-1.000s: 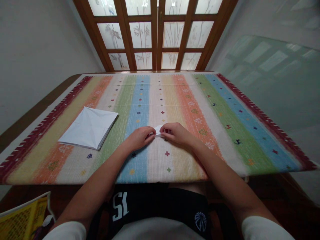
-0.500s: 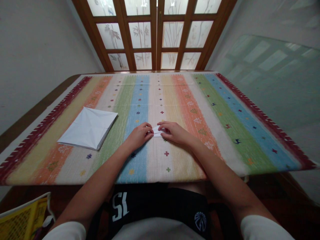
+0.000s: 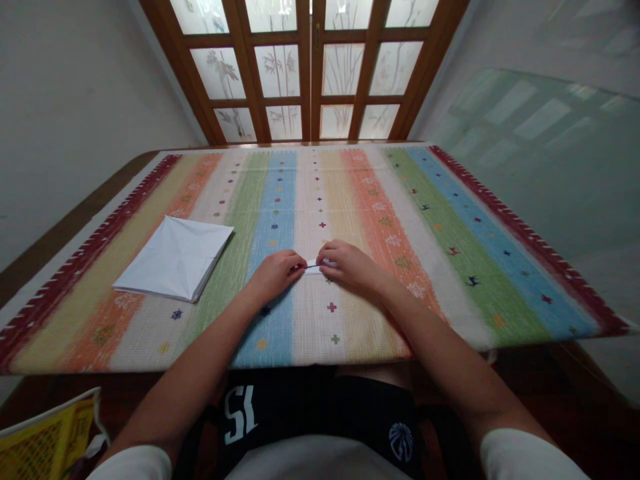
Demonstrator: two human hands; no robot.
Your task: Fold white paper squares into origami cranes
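Observation:
A small piece of folded white paper [image 3: 313,268] lies near the middle of the table, between my two hands. My left hand [image 3: 280,270] pinches its left end with thumb and fingertips. From the other side, my right hand [image 3: 347,262] has its fingers curled over the right part of the paper and covers much of it. A dark line, perhaps a fold gap, runs across the piece between the fingertips. Off to the left sits a larger stack of creased white paper [image 3: 175,259], touched by neither hand.
A striped, patterned tablecloth [image 3: 320,200] covers the table, whose front edge is close to my lap. Beyond the far edge stand wooden doors with glass panes [image 3: 310,73]. A yellow basket [image 3: 47,437] is below at the lower left. A glass board [image 3: 545,160] leans at the right wall.
Less of the small paper's white surface shows between my hands, and its upper part looks flatter or folded down. My fingers have shifted slightly. The paper stack stays put.

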